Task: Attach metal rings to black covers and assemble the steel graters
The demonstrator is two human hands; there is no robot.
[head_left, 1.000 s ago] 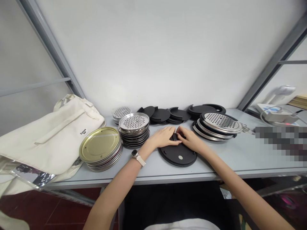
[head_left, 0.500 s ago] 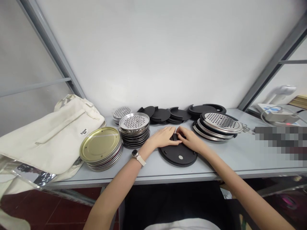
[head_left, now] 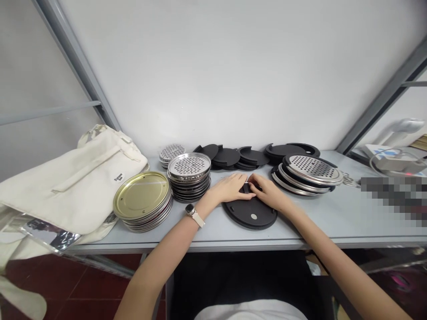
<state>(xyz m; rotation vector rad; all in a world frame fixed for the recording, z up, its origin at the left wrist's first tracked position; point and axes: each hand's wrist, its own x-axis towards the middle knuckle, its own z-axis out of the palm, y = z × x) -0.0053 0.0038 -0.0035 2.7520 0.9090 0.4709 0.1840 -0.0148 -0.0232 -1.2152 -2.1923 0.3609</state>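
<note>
On the grey table (head_left: 360,213), my left hand (head_left: 231,189) and right hand (head_left: 267,193) bend over the black disc's (head_left: 248,215) far edge, whether pinching anything I cannot tell, this disc seemingly unfinished while the metal-topped stack (head_left: 312,169) to my right looks assembled.

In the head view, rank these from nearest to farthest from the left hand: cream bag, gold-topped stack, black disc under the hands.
1. Black disc: beneath the left hand.
2. Gold-topped stack: off to the hand's left.
3. Cream bag: farther left, past that stack.
</note>
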